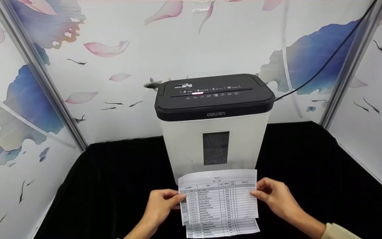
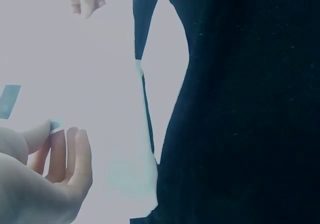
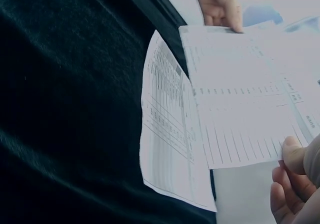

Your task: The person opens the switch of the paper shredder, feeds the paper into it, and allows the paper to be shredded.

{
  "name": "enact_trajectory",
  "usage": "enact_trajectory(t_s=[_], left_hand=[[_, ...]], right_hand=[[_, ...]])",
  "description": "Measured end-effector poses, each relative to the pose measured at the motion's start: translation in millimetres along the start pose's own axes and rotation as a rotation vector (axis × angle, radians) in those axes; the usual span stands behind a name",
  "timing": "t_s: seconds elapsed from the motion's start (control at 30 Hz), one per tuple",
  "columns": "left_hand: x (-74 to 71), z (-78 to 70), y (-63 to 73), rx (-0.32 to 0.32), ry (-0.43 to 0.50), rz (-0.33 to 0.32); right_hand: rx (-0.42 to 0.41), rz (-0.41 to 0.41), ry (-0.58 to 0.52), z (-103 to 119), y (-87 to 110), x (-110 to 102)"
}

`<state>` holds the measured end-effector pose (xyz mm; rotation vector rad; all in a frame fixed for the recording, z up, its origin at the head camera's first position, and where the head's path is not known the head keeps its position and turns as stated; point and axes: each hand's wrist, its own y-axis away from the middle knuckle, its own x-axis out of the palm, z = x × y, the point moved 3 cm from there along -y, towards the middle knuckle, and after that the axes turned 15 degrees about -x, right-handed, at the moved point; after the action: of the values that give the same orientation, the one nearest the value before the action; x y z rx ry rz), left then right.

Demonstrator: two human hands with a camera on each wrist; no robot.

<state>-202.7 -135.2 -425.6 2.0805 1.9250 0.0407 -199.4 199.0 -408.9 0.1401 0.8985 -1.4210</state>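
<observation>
Between my two hands, a sheet of paper point(image 1: 221, 199) printed with a table is held up in front of the paper shredder point(image 1: 184, 142). My left hand point(image 1: 159, 204) pinches its left edge between thumb and fingers. On the opposite edge, the thumb and fingers of my right hand point(image 1: 279, 199) grip the sheet. A second printed sheet point(image 3: 167, 119) lies below on the black cloth, partly covered by the held one. Glare washes out the paper in the left wrist view. The shredder has a black top with a feed slot point(image 1: 224, 91) and a white body.
Black cloth point(image 1: 124, 179) spreads under and around the shredder. A power cord point(image 1: 323, 66) runs from its right side up to the upper right. Walls with painted petals point(image 1: 106, 49) and metal posts point(image 1: 48, 79) stand behind and at both sides.
</observation>
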Motion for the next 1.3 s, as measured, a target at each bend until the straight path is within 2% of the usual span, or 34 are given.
enact_trajectory(t_s=[0.23, 0.4, 0.67, 0.83, 1.1, 1.3], left_hand=[[-2.6, -23.1, 4.9, 0.066, 0.013, 0.017], [-5.8, -36.7, 7.5, 0.088, 0.003, 0.013], [-12.4, -63.1, 13.9, 0.105, -0.002, -0.017], [-14.7, -79.3, 16.2, 0.097, -0.006, -0.016], [-20.0, -101.6, 23.6, 0.112, -0.037, -0.070], [-29.1, -118.4, 19.2, 0.153, -0.067, -0.095]], right_hand=[[-0.023, 0.007, 0.055, 10, -10.1, -14], [-0.033, 0.014, 0.086, 19, -16.3, -22], [-0.118, 0.026, 0.028, 29, -21.5, -33], [-0.154, 0.009, 0.010, 35, -33.6, -43], [-0.210, 0.035, -0.036, 46, -52.0, -56], [-0.239, 0.060, -0.065, 55, -61.2, -62]])
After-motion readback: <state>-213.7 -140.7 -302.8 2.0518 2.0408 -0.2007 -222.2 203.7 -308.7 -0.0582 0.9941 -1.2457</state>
